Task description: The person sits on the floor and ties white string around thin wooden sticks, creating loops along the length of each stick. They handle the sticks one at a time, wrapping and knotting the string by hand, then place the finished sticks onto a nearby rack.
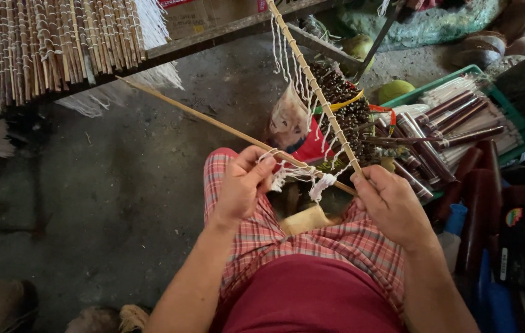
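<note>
Head view: left hand fingers curled shut, pinching white string against a thin bamboo stick that runs up-left over the concrete floor. Right hand closed around the lower end of a second bamboo stick, strung with string loops, rising toward the top edge. Both sticks meet above the person's lap, over the plaid shorts. Sticks look light, stiff, likely brittle if bent; string soft and limp. Best held near the crossing, as the hands do. Green crate of brown tubes sits at right; bamboo mat at upper left.
</note>
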